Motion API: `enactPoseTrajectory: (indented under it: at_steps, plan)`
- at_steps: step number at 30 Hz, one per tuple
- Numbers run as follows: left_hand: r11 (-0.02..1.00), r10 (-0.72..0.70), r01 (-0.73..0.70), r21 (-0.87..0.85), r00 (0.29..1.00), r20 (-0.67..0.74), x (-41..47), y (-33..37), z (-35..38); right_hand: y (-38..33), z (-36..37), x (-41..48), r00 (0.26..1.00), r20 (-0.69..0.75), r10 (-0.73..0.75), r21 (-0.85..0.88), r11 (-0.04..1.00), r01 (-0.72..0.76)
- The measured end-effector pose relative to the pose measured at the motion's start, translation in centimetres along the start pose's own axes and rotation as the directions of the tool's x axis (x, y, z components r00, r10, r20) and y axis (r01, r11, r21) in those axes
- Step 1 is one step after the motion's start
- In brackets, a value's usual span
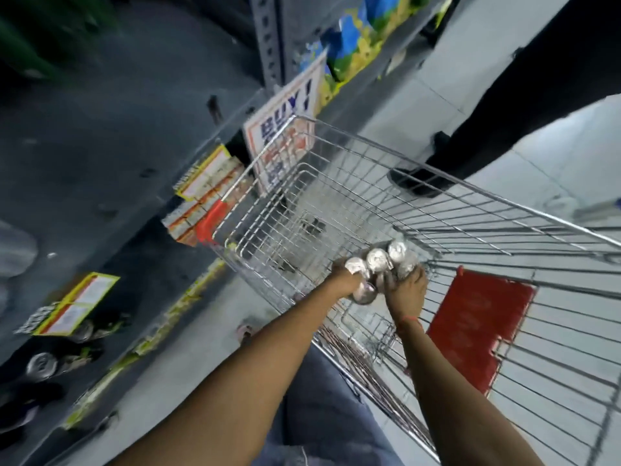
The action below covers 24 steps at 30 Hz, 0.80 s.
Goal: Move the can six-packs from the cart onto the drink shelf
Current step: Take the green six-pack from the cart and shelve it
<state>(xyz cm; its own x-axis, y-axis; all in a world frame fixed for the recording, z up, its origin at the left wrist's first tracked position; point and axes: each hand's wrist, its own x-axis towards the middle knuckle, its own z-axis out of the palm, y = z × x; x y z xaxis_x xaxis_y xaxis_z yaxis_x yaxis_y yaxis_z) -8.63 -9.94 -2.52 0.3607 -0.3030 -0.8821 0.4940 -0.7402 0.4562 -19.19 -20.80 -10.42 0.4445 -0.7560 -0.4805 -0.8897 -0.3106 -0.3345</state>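
both arms reach down into the wire cart (437, 210), and the two hands meet around one six-pack of cans (379, 264) inside the basket, toward its near end. the left hand (346, 280) clasps the pack's left side, fingers wrapped over a silver can top; the right hand (405, 294) grasps the right side, fingers curled against the cans, a thin red band at the wrist. whether the pack rests on the basket floor or hangs clear of it, i cannot tell. the rest of the basket floor shows only bare wire. a red flap (477, 327) lies against the near right wall of the cart, and a red handle cap (210, 222) sits at the left rim. to the left stands the grey shelf (100, 156), blurred, with a few loose cans (42, 366) low on it near yellow price tags (79, 302). further along, orange cartons (198, 203) are stacked, and a "buy!" sign (285, 129) leans behind the far end of the cart. someone in dark trousers and dark shoes (416, 181) stands on the pale floor on the far right.
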Motion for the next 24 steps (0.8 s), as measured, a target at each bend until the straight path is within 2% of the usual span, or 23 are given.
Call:
enactPoseTrajectory:
  at_steps: [2, 4, 7, 9, 13, 15, 17, 20, 24]
  plan:
    - [0.991, -0.085, 0.089, -0.097, 0.995, 0.05, 0.4, 0.2, 1.0, 0.9, -0.2, 1.6, 0.998, 0.054, 0.026, 0.036, 0.999, -0.028]
    - [0.986, -0.148, 0.152, -0.073, 0.987, 0.055, 1.1, -0.4, 2.0, 1.5, -0.4, 3.7, 0.993, 0.11, 0.054, 0.002, 0.999, -0.054]
    - [0.977, -0.182, 0.181, -0.116, 0.983, 0.006, 2.4, -1.4, 2.8, 2.8, 0.3, 7.3, 0.977, 0.208, 0.055, -0.09, 0.995, -0.036]
    - [0.963, -0.195, 0.198, -0.185, 0.98, 0.036, 2.3, -1.2, 2.8, 2.9, 0.5, 8.9, 0.961, 0.276, 0.025, -0.159, 0.987, 0.02]
    - [0.939, -0.224, 0.23, -0.254, 0.973, 0.055, 1.3, -0.7, 2.4, 1.4, -1.2, 9.8, 0.927, 0.369, 0.066, -0.163, 0.987, -0.005]
    - [0.945, -0.238, 0.241, -0.221, 0.97, 0.043, 1.0, -1.3, 2.0, 0.2, -2.3, 8.7, 0.921, 0.377, 0.095, -0.152, 0.988, -0.04]
    - [0.953, -0.225, 0.222, -0.207, 0.974, 0.012, 0.5, -1.3, 1.0, -1.5, -2.9, 6.8, 0.918, 0.374, 0.134, -0.062, 0.991, -0.119]
    - [0.939, -0.164, 0.172, -0.298, 0.985, 0.049, -1.6, -1.0, -1.6, -4.4, -3.4, 3.4, 0.926, 0.331, 0.179, 0.123, 0.965, -0.23]
    - [0.883, -0.062, 0.058, -0.465, 0.998, 0.006, -4.9, -0.6, -5.5, -7.2, -4.3, 0.8, 0.957, 0.278, 0.087, 0.306, 0.936, -0.174]
